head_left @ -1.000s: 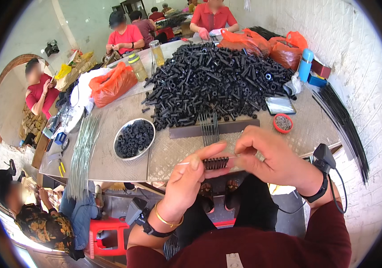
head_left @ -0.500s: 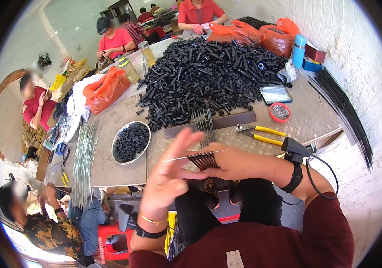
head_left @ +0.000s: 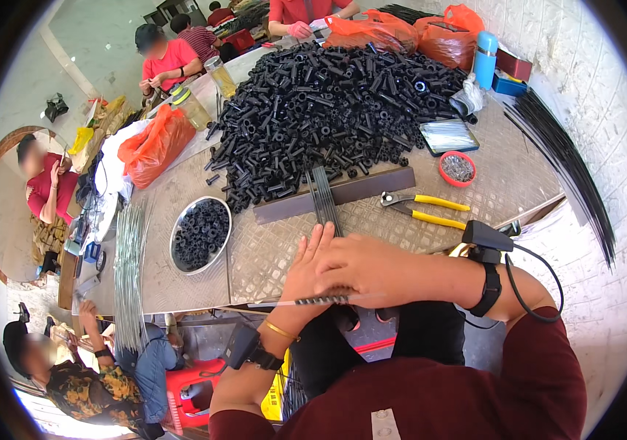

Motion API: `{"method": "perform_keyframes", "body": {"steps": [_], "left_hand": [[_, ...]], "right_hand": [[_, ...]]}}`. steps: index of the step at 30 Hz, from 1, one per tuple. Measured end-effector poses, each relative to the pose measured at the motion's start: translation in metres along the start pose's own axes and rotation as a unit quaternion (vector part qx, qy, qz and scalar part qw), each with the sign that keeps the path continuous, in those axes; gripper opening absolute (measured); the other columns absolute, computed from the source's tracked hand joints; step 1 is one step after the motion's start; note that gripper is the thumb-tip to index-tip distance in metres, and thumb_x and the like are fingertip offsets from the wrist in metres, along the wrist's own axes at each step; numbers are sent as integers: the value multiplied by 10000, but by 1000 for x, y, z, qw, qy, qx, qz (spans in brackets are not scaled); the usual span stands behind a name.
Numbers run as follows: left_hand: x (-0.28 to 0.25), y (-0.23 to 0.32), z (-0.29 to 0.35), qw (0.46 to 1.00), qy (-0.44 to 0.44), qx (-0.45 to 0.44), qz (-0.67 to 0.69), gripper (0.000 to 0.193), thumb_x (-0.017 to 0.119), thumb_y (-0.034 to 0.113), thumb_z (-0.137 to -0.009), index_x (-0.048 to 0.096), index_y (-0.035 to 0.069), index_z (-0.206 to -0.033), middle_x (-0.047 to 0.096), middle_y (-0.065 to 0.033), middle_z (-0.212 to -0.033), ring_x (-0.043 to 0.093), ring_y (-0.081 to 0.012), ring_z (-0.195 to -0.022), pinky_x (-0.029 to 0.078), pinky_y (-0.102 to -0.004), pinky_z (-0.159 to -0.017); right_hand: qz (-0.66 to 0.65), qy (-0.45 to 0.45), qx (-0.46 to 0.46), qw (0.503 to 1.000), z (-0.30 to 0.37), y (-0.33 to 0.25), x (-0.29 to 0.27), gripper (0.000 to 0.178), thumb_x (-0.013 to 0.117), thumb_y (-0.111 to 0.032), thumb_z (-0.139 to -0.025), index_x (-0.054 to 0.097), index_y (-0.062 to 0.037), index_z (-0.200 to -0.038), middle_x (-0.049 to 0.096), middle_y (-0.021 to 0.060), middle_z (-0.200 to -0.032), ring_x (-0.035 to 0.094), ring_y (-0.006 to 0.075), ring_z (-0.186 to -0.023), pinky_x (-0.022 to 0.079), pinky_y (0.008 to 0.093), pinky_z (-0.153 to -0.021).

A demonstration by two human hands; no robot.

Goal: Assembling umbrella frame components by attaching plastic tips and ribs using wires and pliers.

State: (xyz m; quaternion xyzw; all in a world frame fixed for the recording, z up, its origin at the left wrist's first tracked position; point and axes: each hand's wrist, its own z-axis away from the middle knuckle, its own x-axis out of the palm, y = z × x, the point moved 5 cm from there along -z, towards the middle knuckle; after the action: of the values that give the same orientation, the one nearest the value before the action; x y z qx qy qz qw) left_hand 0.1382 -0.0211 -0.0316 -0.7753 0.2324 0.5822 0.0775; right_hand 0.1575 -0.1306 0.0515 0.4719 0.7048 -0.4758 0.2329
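In front of my lap my two hands meet. My right hand (head_left: 361, 262) is closed around a row of thin dark metal rods, whose far ends (head_left: 321, 194) stick out toward the table. At the near side the rods' dark ends (head_left: 322, 299) lie side by side, with a thin light wire (head_left: 273, 303) running along them. My left hand (head_left: 306, 265) lies flat against the rods and my right hand, fingers stretched forward. My right fingers partly cover it, and the palms are hidden.
A large heap of black tubular parts (head_left: 328, 110) covers the table behind a dark bar (head_left: 372, 187). Around it are a bowl of black rings (head_left: 202, 233), yellow-handled pliers (head_left: 430, 209), a red dish of small metal bits (head_left: 458, 169) and silver rods (head_left: 130, 271). Several people sit nearby.
My left hand, raised with fingers spread before, has come down against the rods and my right hand. Both hands have tilted, so the rods' near ends now sit lower.
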Motion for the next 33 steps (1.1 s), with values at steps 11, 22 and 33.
{"method": "perform_keyframes", "body": {"steps": [11, 22, 33], "left_hand": [[-14, 7, -13, 1000, -17, -11, -17, 622, 595, 464, -767, 488, 88, -1251, 370, -239, -1350, 354, -406, -1256, 280, -510, -1029], [-9, 3, -18, 996, -67, -50, -20, 861, 719, 494, -659, 399, 22, -1305, 282, -248, -1403, 242, -417, -1316, 241, -512, -1052], [-9, 0, -18, 996, -65, -39, 37, 858, 733, 457, -657, 388, 19, -1309, 262, -242, -1416, 232, -406, -1324, 239, -470, -1068]], "right_hand": [[247, 50, 341, 906, 107, 176, -145, 204, 579, -175, -805, 623, -70, -974, 617, 168, -910, 575, 351, -888, 464, 420, -771], [360, 25, 407, 839, 150, 258, -153, 115, 546, -162, -823, 599, -63, -849, 602, 121, -886, 564, 306, -911, 454, 398, -780], [391, 61, 427, 813, 142, 240, -170, 103, 507, -114, -831, 537, -39, -895, 570, 152, -884, 574, 331, -879, 467, 411, -750]]}}
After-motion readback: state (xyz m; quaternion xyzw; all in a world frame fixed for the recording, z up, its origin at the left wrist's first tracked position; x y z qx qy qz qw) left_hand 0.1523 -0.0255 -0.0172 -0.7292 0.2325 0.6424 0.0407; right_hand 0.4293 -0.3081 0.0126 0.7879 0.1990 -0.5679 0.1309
